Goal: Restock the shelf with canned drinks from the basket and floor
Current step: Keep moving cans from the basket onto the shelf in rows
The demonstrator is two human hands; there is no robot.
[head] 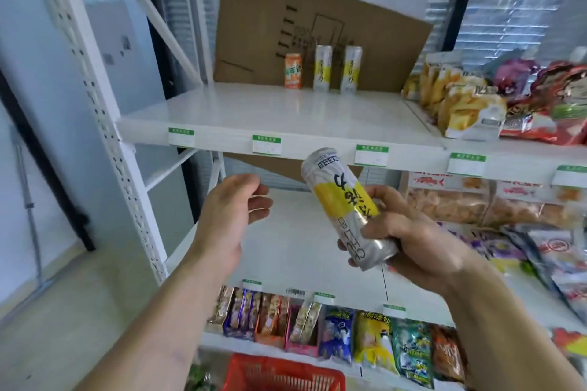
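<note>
Nearest, the right hand (413,238) grips a tilted yellow-and-white can (346,209) by its lower end, probably bound for the shelf (222,117); the left hand (232,206) waits beside it, fingers relaxed, holding nothing.

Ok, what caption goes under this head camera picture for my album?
Right hand holds a yellow-and-silver can below the shelf with three cans; left hand open.
</note>
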